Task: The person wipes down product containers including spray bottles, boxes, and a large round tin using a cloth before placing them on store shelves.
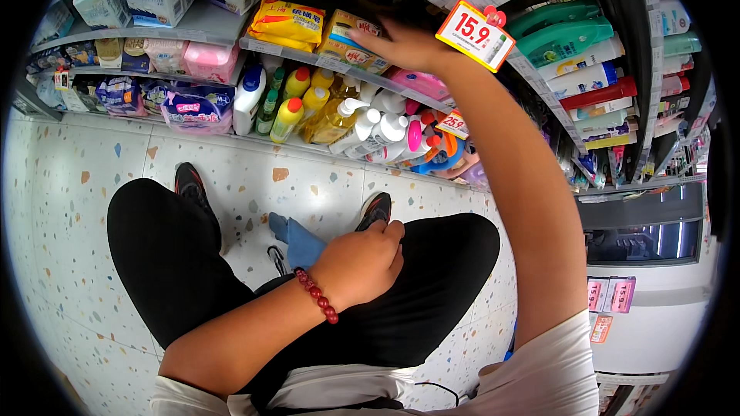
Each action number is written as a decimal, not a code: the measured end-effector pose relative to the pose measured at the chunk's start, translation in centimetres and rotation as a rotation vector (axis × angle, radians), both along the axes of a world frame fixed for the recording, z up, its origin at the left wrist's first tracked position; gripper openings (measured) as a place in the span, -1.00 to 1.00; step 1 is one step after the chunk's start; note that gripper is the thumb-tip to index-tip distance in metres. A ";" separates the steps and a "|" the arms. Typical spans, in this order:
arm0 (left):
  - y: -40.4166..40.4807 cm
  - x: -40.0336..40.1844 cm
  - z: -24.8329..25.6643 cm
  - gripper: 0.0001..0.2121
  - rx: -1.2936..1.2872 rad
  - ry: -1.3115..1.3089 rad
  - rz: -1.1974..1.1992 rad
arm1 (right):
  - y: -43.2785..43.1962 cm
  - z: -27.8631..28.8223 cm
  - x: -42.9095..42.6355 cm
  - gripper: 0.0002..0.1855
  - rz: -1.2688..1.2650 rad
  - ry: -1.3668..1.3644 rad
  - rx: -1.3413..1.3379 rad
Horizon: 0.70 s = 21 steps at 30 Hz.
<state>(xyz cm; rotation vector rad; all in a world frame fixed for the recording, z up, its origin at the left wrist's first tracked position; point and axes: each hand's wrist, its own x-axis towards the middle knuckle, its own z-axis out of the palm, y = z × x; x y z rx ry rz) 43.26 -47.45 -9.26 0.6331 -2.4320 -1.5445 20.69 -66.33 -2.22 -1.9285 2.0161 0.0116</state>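
Note:
My right hand (pixel 399 43) reaches into the shelf, its thumb and fingers apart, at the upper right of a yellow soap box (pixel 341 32). Whether it touches the box I cannot tell; some fingertips are lost in the dark behind. A yellow plastic-wrapped soap pack (pixel 286 22) lies to the left of the box. My left hand (pixel 364 263), with a red bead bracelet at the wrist, is curled above my right thigh. A blue cloth (pixel 303 245) shows just beyond it. The palm is hidden, so a hold on the cloth cannot be made out.
A price sign (pixel 475 34) juts from the shelf edge beside my right forearm. Pump and squeeze bottles (pixel 381 127) crowd the bottom shelf. Sanitary pad packs (pixel 196 107) stand to the left, shampoo bottles (pixel 572 40) to the right. Below is a speckled floor (pixel 277 156).

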 end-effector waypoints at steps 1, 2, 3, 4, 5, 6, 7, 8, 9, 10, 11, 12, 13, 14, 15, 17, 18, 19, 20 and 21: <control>0.0 0.0 0.1 -0.78 0.002 0.002 -0.002 | 0.7 1.2 -0.4 0.10 -0.001 0.046 0.020; 0.0 0.0 0.3 -0.78 -0.013 -0.010 -0.008 | 1.1 1.8 -1.1 0.16 -0.014 0.031 0.078; 0.0 0.1 0.3 -0.78 -0.028 -0.023 -0.010 | 1.3 2.3 -1.7 0.23 -0.023 0.016 0.134; 0.0 0.1 0.3 -0.78 -0.027 -0.023 -0.008 | 1.7 2.4 -2.4 0.22 0.014 0.144 0.115; 0.0 0.2 0.3 -0.78 -0.025 -0.027 -0.018 | 2.1 2.4 -2.9 0.20 0.052 0.272 0.097; 0.1 0.1 0.2 -0.79 -0.022 -0.029 -0.031 | 3.0 3.3 -2.6 0.12 0.068 0.360 0.089; 0.1 0.1 0.2 -0.79 -0.021 -0.027 -0.032 | 3.3 3.1 -3.8 0.12 0.066 0.362 0.090; 0.2 0.0 0.1 -0.79 -0.027 -0.019 -0.028 | 3.5 2.3 -5.4 0.08 0.122 0.413 0.039; 0.3 -0.1 0.1 -0.79 -0.033 -0.012 -0.025 | 3.8 2.2 -5.6 0.04 0.175 0.465 -0.011; 0.4 -0.2 0.0 -0.79 -0.033 -0.011 -0.030 | 4.0 2.0 -5.9 -0.03 0.136 0.458 -0.008; 0.5 -0.3 -0.1 -0.79 -0.037 -0.015 -0.032 | 4.2 1.9 -6.2 -0.03 0.131 0.459 -0.007; 0.4 -0.3 -0.1 -0.79 -0.043 -0.020 -0.029 | 4.4 2.1 -5.7 -0.06 0.140 0.461 -0.021; 0.4 -0.4 0.1 -0.79 -0.046 -0.019 -0.030 | 4.6 2.3 -5.4 -0.09 0.149 0.464 -0.035; 0.3 -0.5 0.3 -0.80 -0.025 -0.015 -0.039 | 5.0 2.2 -5.8 -0.12 0.127 0.444 -0.053; 0.2 -0.4 0.3 -0.80 -0.004 -0.017 -0.040 | 5.3 2.3 -5.6 -0.12 0.132 0.440 -0.055; 0.0 -0.6 -0.3 -0.80 0.038 0.042 -0.004 | 6.4 2.2 -5.1 -0.13 0.079 0.466 -0.149; -0.1 -0.6 -0.4 -0.80 0.080 0.109 0.025 | 7.7 2.6 -4.3 -0.21 0.077 0.456 -0.245; -0.5 -0.6 -0.3 -0.80 0.080 0.112 0.026 | 9.0 2.2 -4.0 -0.21 0.078 0.458 -0.246; -1.2 -0.8 -0.1 -0.79 0.270 0.112 0.016 | 10.6 1.5 -4.2 -0.35 0.152 0.336 -0.415; -1.8 -0.8 -0.2 -0.78 0.460 0.105 0.011 | 12.0 0.7 -4.0 -0.49 0.226 0.201 -0.584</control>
